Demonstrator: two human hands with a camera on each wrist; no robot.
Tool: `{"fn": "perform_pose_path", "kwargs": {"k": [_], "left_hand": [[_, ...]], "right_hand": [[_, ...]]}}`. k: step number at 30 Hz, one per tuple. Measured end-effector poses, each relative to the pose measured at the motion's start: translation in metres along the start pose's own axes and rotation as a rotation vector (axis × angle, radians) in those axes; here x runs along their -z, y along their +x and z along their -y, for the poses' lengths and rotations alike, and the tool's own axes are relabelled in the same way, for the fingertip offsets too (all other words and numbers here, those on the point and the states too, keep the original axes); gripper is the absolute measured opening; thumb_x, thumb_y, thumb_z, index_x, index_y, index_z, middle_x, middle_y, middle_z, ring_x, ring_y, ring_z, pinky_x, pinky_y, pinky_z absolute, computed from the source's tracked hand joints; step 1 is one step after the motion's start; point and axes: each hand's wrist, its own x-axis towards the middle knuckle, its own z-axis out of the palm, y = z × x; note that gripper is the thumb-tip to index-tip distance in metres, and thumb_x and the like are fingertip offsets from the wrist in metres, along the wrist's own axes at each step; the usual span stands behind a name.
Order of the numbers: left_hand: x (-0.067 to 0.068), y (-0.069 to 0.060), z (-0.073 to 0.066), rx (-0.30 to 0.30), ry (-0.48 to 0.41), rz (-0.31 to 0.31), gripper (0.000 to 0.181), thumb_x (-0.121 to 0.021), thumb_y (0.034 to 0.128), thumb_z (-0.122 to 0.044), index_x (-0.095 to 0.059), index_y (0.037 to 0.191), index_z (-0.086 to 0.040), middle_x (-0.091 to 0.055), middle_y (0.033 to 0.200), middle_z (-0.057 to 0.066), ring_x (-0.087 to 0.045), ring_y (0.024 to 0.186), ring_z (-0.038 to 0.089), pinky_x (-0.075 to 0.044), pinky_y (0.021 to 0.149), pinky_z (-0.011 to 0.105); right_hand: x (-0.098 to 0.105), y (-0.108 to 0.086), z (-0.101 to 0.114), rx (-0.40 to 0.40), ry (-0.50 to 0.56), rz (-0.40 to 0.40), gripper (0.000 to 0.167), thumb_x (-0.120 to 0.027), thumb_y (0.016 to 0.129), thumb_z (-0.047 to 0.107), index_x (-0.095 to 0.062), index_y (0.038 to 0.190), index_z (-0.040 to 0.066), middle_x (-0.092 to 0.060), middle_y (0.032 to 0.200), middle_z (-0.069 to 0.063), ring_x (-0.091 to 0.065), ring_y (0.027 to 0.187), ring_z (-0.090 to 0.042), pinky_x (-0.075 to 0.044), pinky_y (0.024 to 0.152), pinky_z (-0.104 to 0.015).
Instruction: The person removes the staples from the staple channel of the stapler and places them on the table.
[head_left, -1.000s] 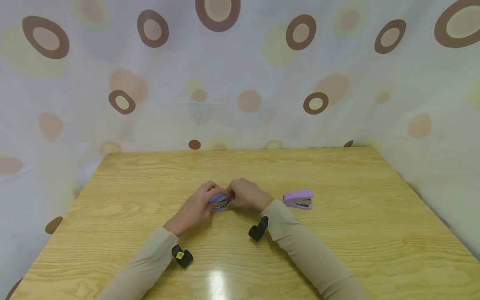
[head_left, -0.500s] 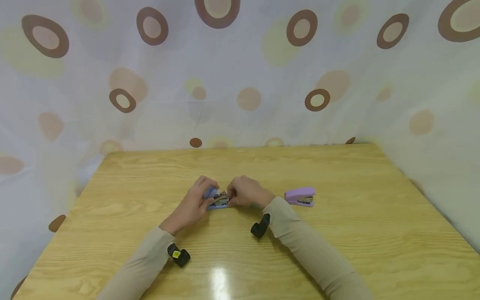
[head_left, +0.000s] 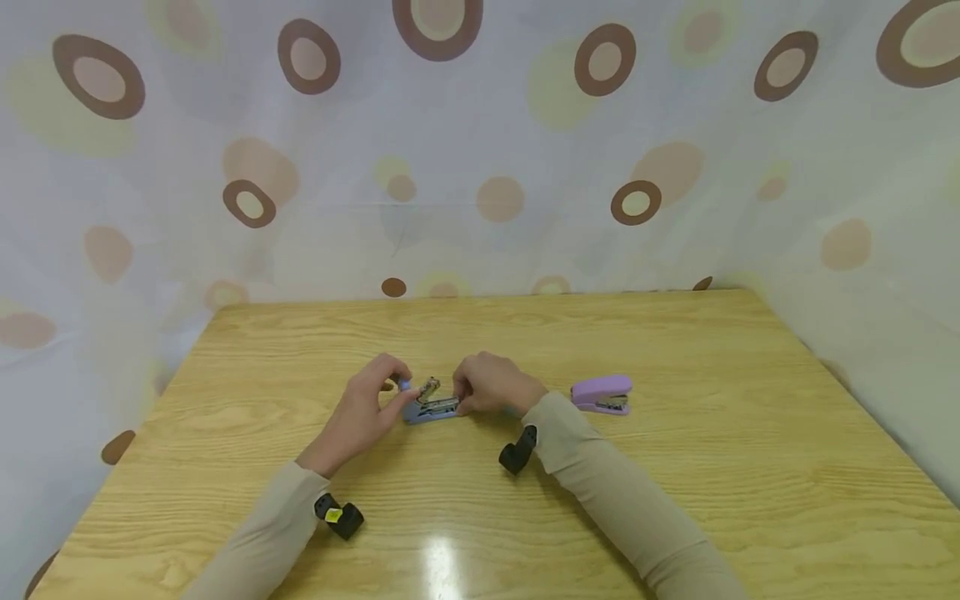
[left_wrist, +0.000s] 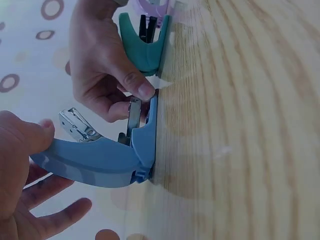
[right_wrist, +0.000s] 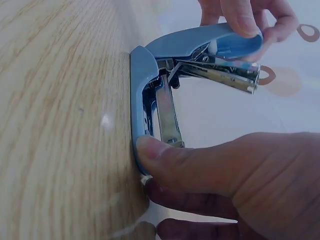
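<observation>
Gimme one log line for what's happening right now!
blue stapler: opened wide, on table; left hand: holds raised top; right hand: pinches base front; green stapler, purple stapler: nearby

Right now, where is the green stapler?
In the left wrist view, the green stapler is at top centre, beside the right hand, between the blue stapler and purple stapler.

Blue stapler (head_left: 433, 410): light blue shell, silver metal inside
Cover (right_wrist: 192, 41): swung wide open, tilted upward
Base (right_wrist: 136, 102): flat on the table (head_left: 480, 517)
Place: lower middle of the head view, slightly left
</observation>
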Motion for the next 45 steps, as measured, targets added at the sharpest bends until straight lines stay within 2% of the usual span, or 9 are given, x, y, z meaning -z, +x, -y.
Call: {"fn": "perform_pose_path", "kwargs": {"k": [5, 9, 14, 20, 24, 28, 40, 45], "left_hand": [[0.004, -0.003, 0.001, -0.054, 0.028, -0.04, 0.019, -0.071, 0.0849, -0.002, -0.056, 0.097, -0.006, -0.061, 0.094, 0.008, -0.06, 0.086, 0.018, -0.057, 0.07, 0.036], [0.007, -0.007, 0.003, -0.067, 0.035, -0.061, 0.02, -0.073, 0.0827, -0.001, -0.059, 0.097, -0.007, -0.063, 0.095, 0.011, -0.062, 0.084, 0.018, -0.057, 0.069, 0.035], [0.016, -0.014, 0.006, -0.018, 0.023, -0.084, 0.019, -0.074, 0.081, 0.0, -0.063, 0.095, -0.006, -0.067, 0.095, 0.012, -0.065, 0.082, 0.019, -0.058, 0.07, 0.036], [0.025, -0.024, 0.016, 0.055, -0.037, -0.124, 0.019, -0.075, 0.0767, 0.007, -0.06, 0.079, -0.004, -0.07, 0.094, 0.017, -0.068, 0.078, 0.025, -0.058, 0.068, 0.036], [0.025, -0.033, 0.021, 0.115, -0.065, -0.112, 0.018, -0.075, 0.0771, 0.006, -0.06, 0.077, -0.004, -0.072, 0.096, 0.017, -0.069, 0.079, 0.026, -0.058, 0.069, 0.034], [0.026, -0.036, 0.019, 0.164, -0.059, -0.093, 0.014, -0.075, 0.0798, 0.001, -0.063, 0.082, -0.005, -0.072, 0.1, 0.014, -0.07, 0.082, 0.024, -0.058, 0.073, 0.035], [0.025, -0.036, 0.018, 0.194, -0.061, -0.092, 0.015, -0.074, 0.0804, 0.002, -0.061, 0.083, -0.004, -0.072, 0.1, 0.016, -0.069, 0.085, 0.028, -0.057, 0.073, 0.039], [0.027, -0.036, 0.018, 0.218, -0.04, -0.057, 0.014, -0.073, 0.0825, -0.001, -0.06, 0.087, -0.004, -0.072, 0.103, 0.013, -0.069, 0.087, 0.026, -0.057, 0.075, 0.039]], "right_hand": [[-0.001, -0.001, 0.0, -0.025, -0.002, 0.019, 0.014, -0.079, 0.08, 0.026, -0.067, 0.077, 0.02, -0.063, 0.073, 0.008, -0.055, 0.066, -0.008, -0.046, 0.061, -0.028], [-0.002, -0.002, 0.001, -0.022, 0.007, 0.028, 0.013, -0.078, 0.081, 0.027, -0.067, 0.077, 0.02, -0.063, 0.073, 0.009, -0.055, 0.066, -0.008, -0.046, 0.061, -0.027], [-0.002, 0.0, 0.003, -0.007, 0.003, 0.025, 0.013, -0.077, 0.082, 0.026, -0.066, 0.078, 0.02, -0.062, 0.074, 0.008, -0.055, 0.067, -0.008, -0.046, 0.062, -0.028], [0.0, 0.003, 0.003, -0.007, -0.017, 0.021, 0.014, -0.077, 0.082, 0.026, -0.065, 0.078, 0.019, -0.061, 0.074, 0.008, -0.055, 0.068, -0.009, -0.045, 0.063, -0.028], [-0.001, 0.002, 0.003, -0.017, -0.018, 0.041, 0.014, -0.077, 0.082, 0.026, -0.066, 0.077, 0.019, -0.061, 0.074, 0.008, -0.054, 0.068, -0.009, -0.045, 0.063, -0.027], [-0.001, 0.0, 0.002, -0.013, -0.016, 0.038, 0.014, -0.078, 0.082, 0.025, -0.066, 0.077, 0.018, -0.061, 0.074, 0.007, -0.054, 0.068, -0.01, -0.044, 0.062, -0.027], [0.0, -0.001, 0.002, 0.003, -0.01, 0.03, 0.015, -0.077, 0.083, 0.025, -0.065, 0.077, 0.018, -0.06, 0.073, 0.006, -0.053, 0.066, -0.011, -0.042, 0.061, -0.028], [-0.002, 0.001, 0.001, 0.017, -0.024, 0.023, 0.015, -0.077, 0.082, 0.026, -0.065, 0.078, 0.018, -0.06, 0.072, 0.007, -0.052, 0.065, -0.01, -0.042, 0.061, -0.027]]}}
